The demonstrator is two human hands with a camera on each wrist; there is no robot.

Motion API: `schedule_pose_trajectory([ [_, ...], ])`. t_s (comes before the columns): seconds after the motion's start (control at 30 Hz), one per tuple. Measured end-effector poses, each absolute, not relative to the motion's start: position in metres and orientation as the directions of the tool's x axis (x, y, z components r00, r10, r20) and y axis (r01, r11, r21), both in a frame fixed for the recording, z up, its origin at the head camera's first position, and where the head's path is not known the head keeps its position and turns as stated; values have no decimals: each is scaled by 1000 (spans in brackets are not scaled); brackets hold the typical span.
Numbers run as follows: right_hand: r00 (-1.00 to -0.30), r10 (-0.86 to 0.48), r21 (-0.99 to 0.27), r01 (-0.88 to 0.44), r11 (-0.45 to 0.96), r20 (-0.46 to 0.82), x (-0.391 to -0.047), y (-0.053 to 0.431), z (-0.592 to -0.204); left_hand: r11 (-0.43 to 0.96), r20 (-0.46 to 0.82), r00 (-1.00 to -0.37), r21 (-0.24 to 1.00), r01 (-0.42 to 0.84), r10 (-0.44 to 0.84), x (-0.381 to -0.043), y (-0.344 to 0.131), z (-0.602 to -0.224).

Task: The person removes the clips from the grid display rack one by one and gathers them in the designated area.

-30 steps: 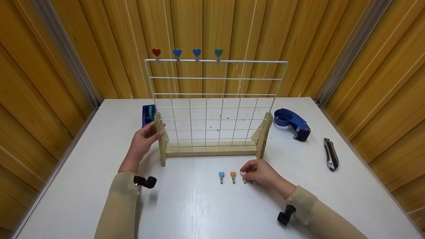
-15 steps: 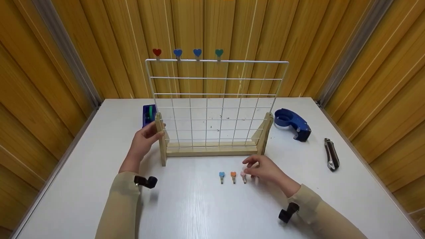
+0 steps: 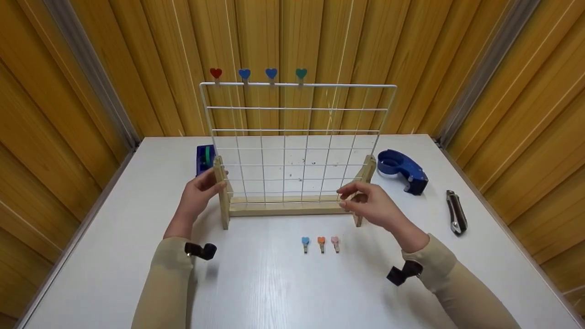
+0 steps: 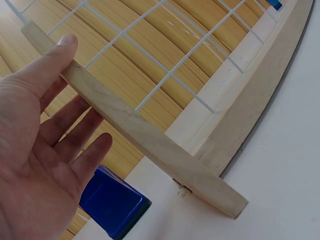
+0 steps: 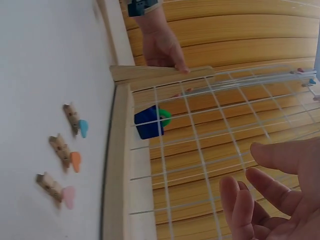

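A white wire grid stands upright in a wooden stand. My left hand holds the stand's left side post, thumb on one side and fingers behind. My right hand hangs in front of the right side post, fingers loosely bent and nothing between them. On the table before the stand lie three small heart clothespins in a row: a blue one, an orange one and a pink one. Along the grid's top wire sit a red, two blue and a green clothespin.
A blue tape dispenser lies right of the stand, with a utility knife further right. A smaller blue dispenser with green tape stands behind my left hand. Wood-patterned walls enclose the white table.
My right hand has let go of the pink clothespin and risen up and away to the front of the right post. The pink clothespin stays on the table. My left hand keeps its place.
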State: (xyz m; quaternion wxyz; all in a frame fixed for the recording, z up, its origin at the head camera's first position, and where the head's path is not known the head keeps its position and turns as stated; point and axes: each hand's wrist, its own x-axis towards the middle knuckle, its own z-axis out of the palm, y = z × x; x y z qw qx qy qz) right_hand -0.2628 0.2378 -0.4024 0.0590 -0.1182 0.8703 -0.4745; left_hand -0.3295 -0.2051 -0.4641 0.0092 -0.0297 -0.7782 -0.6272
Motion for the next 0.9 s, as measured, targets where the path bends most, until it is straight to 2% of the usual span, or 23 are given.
schedule_pose_trajectory([
  [0.33,-928,-277,-831,-351,432,248,-267,223,-335,211,43,-999,976,49,32,-332,-207,-467],
  [0.6,-841,-291,-792,-533,296,457,-273,202,-277,203,50,-998,978,57,38,-331,-206,-464],
  [0.9,-747,-278,-707,-663,248,604,-291,177,-224,210,32,-999,977,37,26,-329,-205,-464],
])
